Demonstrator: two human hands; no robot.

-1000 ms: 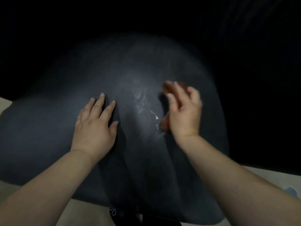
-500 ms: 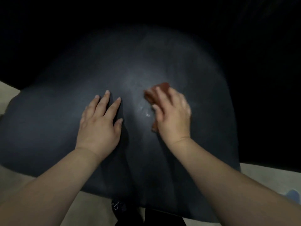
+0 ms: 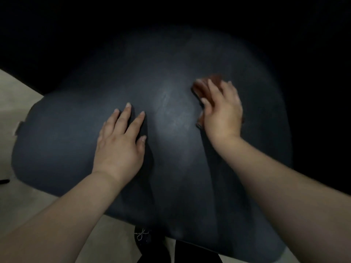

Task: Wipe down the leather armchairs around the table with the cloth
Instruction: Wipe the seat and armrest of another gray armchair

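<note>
I see both my forearms bare to the frame's edge, my left hand (image 3: 118, 147) and right hand (image 3: 222, 114) ungloved, with short, plain nails on the fingers (image 3: 126, 114).

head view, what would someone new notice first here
Two bare hands on a dark leather armchair that fills most of the view. The left hand lies flat with fingers spread, left of centre. The right hand presses a reddish-brown cloth against the leather, upper right of centre.
</note>
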